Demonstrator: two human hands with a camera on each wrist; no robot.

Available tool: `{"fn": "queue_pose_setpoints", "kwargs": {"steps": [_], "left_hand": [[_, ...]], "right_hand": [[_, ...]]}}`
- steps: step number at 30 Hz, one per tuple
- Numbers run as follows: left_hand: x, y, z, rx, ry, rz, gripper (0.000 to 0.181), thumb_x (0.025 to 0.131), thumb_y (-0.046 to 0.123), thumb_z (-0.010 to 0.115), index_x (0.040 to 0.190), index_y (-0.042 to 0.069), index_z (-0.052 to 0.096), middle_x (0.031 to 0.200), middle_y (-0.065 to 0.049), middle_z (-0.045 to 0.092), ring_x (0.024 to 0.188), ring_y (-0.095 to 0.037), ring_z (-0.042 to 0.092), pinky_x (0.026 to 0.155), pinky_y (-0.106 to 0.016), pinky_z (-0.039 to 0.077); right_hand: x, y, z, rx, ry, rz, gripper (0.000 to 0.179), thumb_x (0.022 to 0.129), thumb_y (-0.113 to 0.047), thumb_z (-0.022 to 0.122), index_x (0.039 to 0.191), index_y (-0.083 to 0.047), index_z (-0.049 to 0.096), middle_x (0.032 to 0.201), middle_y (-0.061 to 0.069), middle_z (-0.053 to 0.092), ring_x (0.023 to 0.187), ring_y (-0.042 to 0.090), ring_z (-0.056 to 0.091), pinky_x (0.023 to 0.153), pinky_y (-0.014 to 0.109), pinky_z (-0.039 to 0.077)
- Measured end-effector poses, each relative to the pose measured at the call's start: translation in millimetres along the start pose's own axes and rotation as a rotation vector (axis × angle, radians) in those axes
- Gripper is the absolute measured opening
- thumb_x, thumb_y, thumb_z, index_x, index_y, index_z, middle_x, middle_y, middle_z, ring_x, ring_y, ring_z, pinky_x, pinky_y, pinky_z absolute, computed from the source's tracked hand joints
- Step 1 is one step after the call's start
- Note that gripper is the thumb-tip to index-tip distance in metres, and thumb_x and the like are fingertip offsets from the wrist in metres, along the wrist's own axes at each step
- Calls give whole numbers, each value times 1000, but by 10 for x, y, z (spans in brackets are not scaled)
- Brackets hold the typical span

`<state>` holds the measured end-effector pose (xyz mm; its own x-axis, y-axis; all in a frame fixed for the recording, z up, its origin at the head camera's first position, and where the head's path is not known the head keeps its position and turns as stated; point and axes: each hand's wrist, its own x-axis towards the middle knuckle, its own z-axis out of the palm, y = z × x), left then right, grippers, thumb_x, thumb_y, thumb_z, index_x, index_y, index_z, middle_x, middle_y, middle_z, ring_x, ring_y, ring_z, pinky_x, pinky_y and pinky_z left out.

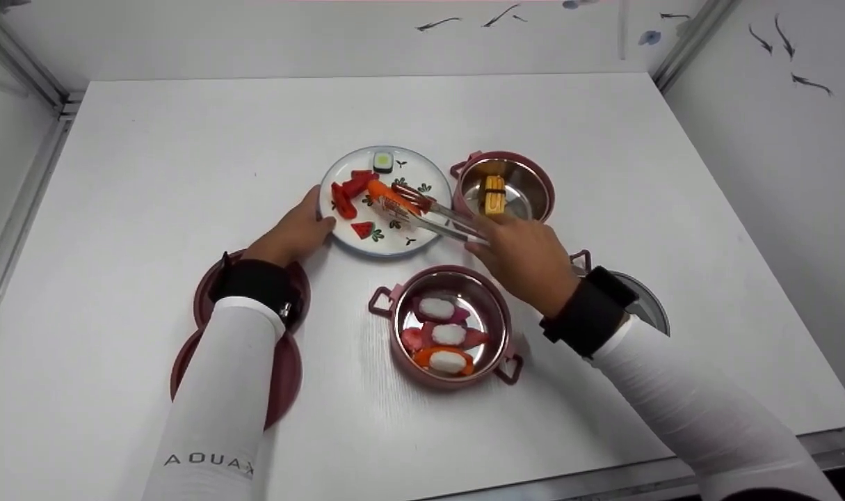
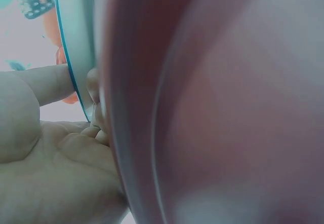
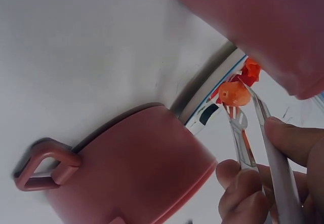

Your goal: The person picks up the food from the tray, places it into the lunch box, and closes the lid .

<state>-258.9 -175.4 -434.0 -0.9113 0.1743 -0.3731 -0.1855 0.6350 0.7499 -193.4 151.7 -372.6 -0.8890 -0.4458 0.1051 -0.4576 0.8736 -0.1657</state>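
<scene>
My left hand (image 1: 293, 233) grips the near-left rim of a patterned white plate (image 1: 422, 164), thumb on top and fingers beneath. In my right hand (image 1: 530, 261) is a pair of metal tongs (image 1: 446, 228), its tips around an orange carrot-shaped piece (image 1: 379, 188) on the plate. The right wrist view shows this orange piece (image 3: 234, 94) between the tong arms. Around it on the plate lie a sushi roll (image 1: 383, 162), a small watermelon slice (image 1: 363, 229) and other red pieces (image 1: 343, 202).
A pink pot (image 1: 547, 198) right of the plate holds a yellow egg sushi (image 1: 494, 195). The nearer pot (image 1: 401, 365) contains several sushi pieces (image 1: 448, 335). Two dark-red round items (image 1: 290, 383) lie under the left forearm. A glass lid (image 1: 648, 303) is partly hidden by the right wrist.
</scene>
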Motion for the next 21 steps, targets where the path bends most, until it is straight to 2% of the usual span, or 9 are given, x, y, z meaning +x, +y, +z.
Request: {"fn": "queue_pose_setpoints", "kwargs": {"steps": [2,8,12,16,21], "left_hand": [[5,5,-13,7,6,4,68,105,19,40,162,15,2,168,-10,15,156,-27,10,127,-45,9],[-6,20,-2,14,-5,-2,68,105,20,39,162,15,2,168,-10,16,156,-27,10,127,-45,9],[-5,35,5,13,-5,3,68,106,21,39,162,15,1,168,-9,15,156,-27,8,127,-45,8],[-1,37,1,13,-6,4,68,106,21,39,162,15,2,168,-9,15,156,-27,9,127,-45,8],[-4,13,-16,4,-3,-14,68,105,22,40,162,17,2,168,-9,17,156,-27,10,127,-46,9]], "right_hand": [[-42,19,-32,12,22,6,44,96,-39,65,133,-14,63,111,14,72,88,33,70,76,50,58],[-281,191,-151,19,107,9,41,94,-34,70,129,-13,66,99,12,73,71,29,67,64,45,56],[-496,382,-237,-2,219,-11,36,92,-29,73,124,-13,68,87,10,72,58,22,59,53,37,50],[-669,570,-316,-39,321,-25,31,91,-22,74,119,-8,68,81,11,69,54,21,56,48,38,47],[-731,722,-364,-61,343,11,31,89,-17,76,116,-3,68,77,12,67,52,23,55,45,41,47]]}}
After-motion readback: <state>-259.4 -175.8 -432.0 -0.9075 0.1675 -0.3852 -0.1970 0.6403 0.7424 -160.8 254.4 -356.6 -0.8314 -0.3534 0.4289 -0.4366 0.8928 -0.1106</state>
